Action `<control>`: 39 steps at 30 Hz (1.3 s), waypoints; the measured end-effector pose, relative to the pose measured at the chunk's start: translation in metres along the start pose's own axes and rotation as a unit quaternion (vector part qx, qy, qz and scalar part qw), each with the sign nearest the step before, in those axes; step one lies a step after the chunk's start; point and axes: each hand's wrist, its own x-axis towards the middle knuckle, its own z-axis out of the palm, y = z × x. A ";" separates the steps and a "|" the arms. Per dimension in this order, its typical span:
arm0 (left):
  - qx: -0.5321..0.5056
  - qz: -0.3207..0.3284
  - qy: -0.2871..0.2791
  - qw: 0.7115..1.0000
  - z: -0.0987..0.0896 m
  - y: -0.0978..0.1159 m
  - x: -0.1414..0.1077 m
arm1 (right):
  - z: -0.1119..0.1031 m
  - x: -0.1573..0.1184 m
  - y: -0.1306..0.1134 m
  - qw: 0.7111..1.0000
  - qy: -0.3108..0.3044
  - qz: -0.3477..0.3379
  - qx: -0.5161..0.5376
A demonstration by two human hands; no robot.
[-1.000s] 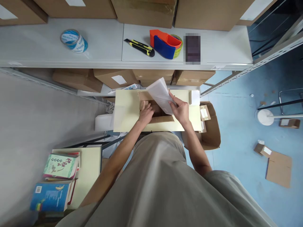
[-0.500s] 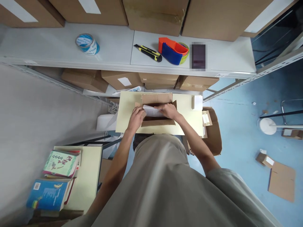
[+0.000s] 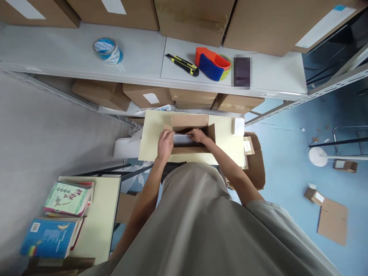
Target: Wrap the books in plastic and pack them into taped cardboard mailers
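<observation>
An open cardboard box stands on the pale yellow table before me, its flaps folded outward. Inside lies a white sheet, perhaps paper or thin foam; what it covers is hidden. My left hand is closed on the box's left edge, its fingertips beside the sheet's left end. Reaching in from the right, my right hand pinches the far edge of the sheet.
A shelf ahead holds a tape roll, a utility knife, a tape dispenser and large cartons. A small white box sits on the table's right. Books lie on a side table; a large open carton stands right.
The white sheet has gone lower and flatter inside the box. My right hand has shifted slightly left along it, while my left hand stays at the box's left edge. The view has shifted slightly.
</observation>
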 end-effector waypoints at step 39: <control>-0.125 -0.088 -0.116 0.981 -0.006 0.007 -0.019 | 0.024 -0.138 0.036 0.973 0.193 -0.011 0.127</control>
